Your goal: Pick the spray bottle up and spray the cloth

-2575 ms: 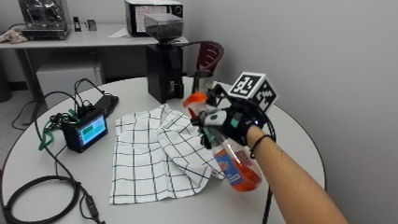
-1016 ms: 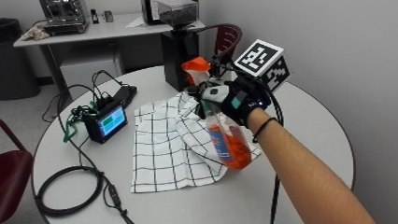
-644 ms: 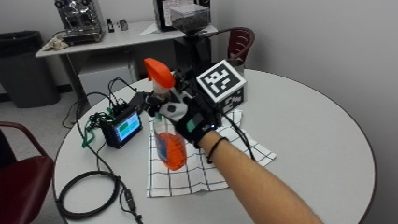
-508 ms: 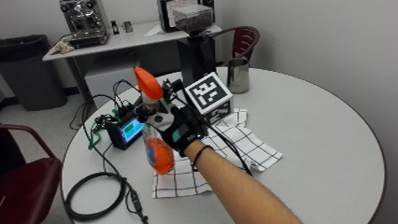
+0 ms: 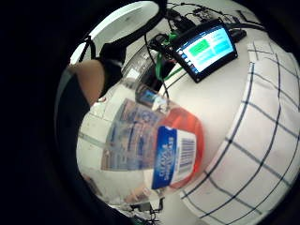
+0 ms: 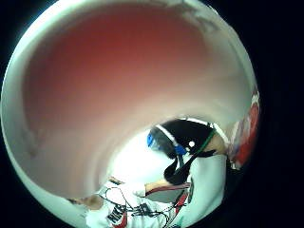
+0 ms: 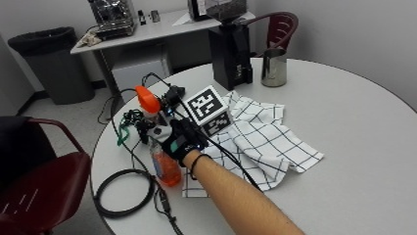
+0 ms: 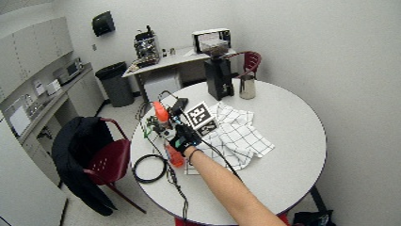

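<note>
Orange liquid fills the lower part of the spray bottle, which stands upright at centre left of the outside view, near the left edge of the round white table; whether its base touches the tabletop cannot be determined. The gloved right hand grasps the bottle at the neck, fingers curled around it just below the orange spray head. The checked cloth lies crumpled at frame centre, just right of the bottle, its lower left corner beside the bottle base. Open tabletop extends across the right half of the frame, well apart from the hand. To the left of the bottle the margin to the table edge is narrow, and a coiled black cable occupies the lower left. A small screen device with attached wiring sits behind the bottle; in the outside view the hand and spray head largely hide it, while the little finger side palm view shows its lit display beside the cloth edge. That view also shows the bottle's label and barcode, not legible elsewhere. The thumb side palm view is almost filled by a blurred red-orange surface close to the palm. A black grinder and a metal pitcher stand at upper centre, near the far edge of the table.
</note>
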